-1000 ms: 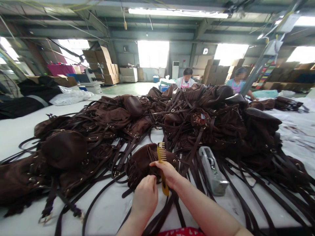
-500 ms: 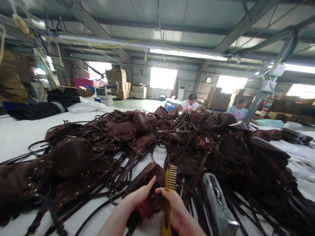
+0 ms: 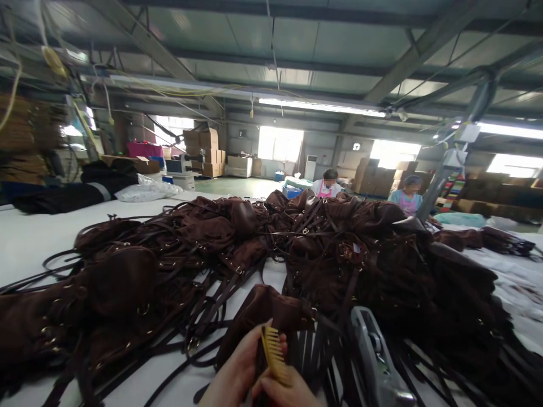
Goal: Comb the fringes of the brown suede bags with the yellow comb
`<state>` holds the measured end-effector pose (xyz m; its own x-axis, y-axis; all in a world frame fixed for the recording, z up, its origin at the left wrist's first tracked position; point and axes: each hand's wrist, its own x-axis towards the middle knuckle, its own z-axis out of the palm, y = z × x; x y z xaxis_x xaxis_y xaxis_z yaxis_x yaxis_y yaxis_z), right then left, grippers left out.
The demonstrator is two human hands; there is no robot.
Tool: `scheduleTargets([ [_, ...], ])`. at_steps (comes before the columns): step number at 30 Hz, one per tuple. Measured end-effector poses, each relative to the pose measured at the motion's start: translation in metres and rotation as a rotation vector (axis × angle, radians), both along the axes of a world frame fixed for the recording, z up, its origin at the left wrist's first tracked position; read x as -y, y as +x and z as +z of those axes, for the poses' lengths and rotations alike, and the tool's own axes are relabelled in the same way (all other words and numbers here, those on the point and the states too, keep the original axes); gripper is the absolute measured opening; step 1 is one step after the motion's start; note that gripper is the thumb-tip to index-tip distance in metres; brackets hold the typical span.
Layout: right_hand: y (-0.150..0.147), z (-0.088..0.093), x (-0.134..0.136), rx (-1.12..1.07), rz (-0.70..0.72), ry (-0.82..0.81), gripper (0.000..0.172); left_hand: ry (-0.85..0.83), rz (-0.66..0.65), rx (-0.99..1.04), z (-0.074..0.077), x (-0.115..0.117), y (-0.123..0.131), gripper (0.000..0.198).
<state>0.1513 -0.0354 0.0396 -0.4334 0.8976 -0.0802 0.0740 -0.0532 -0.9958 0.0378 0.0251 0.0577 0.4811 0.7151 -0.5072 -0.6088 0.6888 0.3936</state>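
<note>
At the bottom edge of the view my right hand [image 3: 285,392] is closed around a yellow comb [image 3: 274,353], its teeth pointing up and left. My left hand [image 3: 237,373] curls against the near side of a brown suede fringed bag [image 3: 271,311], gripping it beside the comb. Dark fringe strips [image 3: 309,350] hang from that bag just right of the comb. Both hands are cut off by the frame's lower edge.
A large heap of brown bags and straps [image 3: 237,249] covers the white table [image 3: 29,237]. A grey metal hand tool [image 3: 373,356] lies right of my hands. Two people [image 3: 326,183] sit behind the heap. Cardboard boxes [image 3: 207,144] stand at the back.
The view has tilted up, so my hands have slid to the bottom edge. The comb has dropped lower and tilted left against the bag's fringe.
</note>
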Motion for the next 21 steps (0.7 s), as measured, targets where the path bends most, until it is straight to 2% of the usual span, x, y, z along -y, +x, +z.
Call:
scheduleTargets([
  [3, 0.024, 0.026, 0.015, 0.099, 0.052, -0.025, 0.031, 0.07, 0.016, -0.053, 0.011, 0.01, -0.011, 0.025],
  [5, 0.042, 0.04, 0.017, 0.11, -0.076, 0.048, 0.032, 0.164, 0.031, -0.052, 0.018, 0.016, -0.021, 0.029],
  [8, 0.06, 0.053, 0.008, 0.221, -0.367, 0.218, 0.039, 0.242, 0.047, -0.033, 0.023, 0.02, -0.032, 0.033],
  [9, 0.063, 0.056, 0.004, 0.302, -0.41, 0.277, 0.04, 0.242, 0.05, -0.017, 0.024, 0.021, -0.033, 0.034],
  [11, 0.06, 0.061, -0.003, 0.486, -0.4, 0.389, 0.038, 0.221, 0.065, 0.005, 0.024, 0.023, -0.032, 0.033],
  [14, 0.046, 0.064, -0.011, 0.689, -0.323, 0.541, 0.041, 0.184, 0.138, -0.04, 0.024, 0.028, -0.027, 0.022],
  [17, 0.032, 0.056, -0.02, 0.769, -0.391, 0.657, 0.04, 0.156, 0.195, -0.04, 0.026, 0.033, -0.023, 0.018],
  [19, 0.027, 0.047, -0.026, 0.781, -0.4, 0.719, 0.04, 0.178, 0.161, 0.034, 0.029, 0.035, -0.023, 0.023],
  [21, 0.025, 0.038, -0.029, 0.803, -0.338, 0.754, 0.042, 0.204, 0.084, 0.123, 0.032, 0.035, -0.026, 0.029],
])
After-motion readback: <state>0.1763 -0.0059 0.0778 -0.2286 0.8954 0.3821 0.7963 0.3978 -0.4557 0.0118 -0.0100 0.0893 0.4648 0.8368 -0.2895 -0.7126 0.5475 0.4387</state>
